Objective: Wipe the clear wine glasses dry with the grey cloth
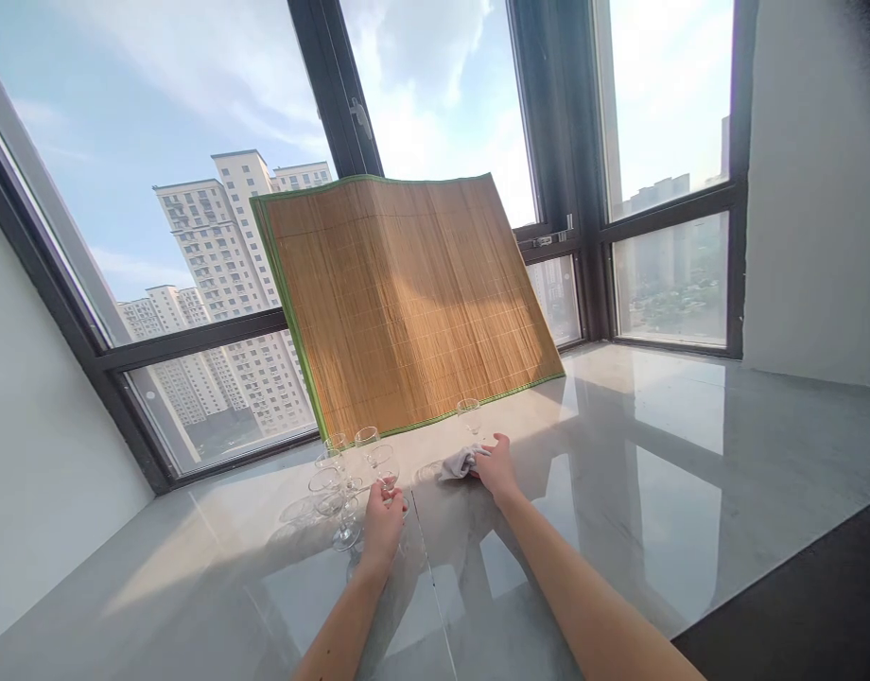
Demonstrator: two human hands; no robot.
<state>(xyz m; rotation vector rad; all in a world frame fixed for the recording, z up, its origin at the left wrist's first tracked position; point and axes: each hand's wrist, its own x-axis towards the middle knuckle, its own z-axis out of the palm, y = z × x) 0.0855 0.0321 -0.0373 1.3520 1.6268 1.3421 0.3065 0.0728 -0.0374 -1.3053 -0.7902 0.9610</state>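
The fingers of my remotely worked left hand (382, 525) clamp a stemmed glass (386, 465) in front of the bamboo mat (413, 303), a low hold that likely spares the bowl; my right hand (498, 470), before the mat's middle, has fingers closed on a grey cloth (458, 463). Other glasses (326, 480) cluster by the mat's lower left corner, probably for easy reach; a lone glass (469, 414) stands before its lower edge. Beneath the mat, a glossy window ledge (591, 416) reflects daylight; behind, dark-framed windows (557, 113) face tower blocks (222, 227).
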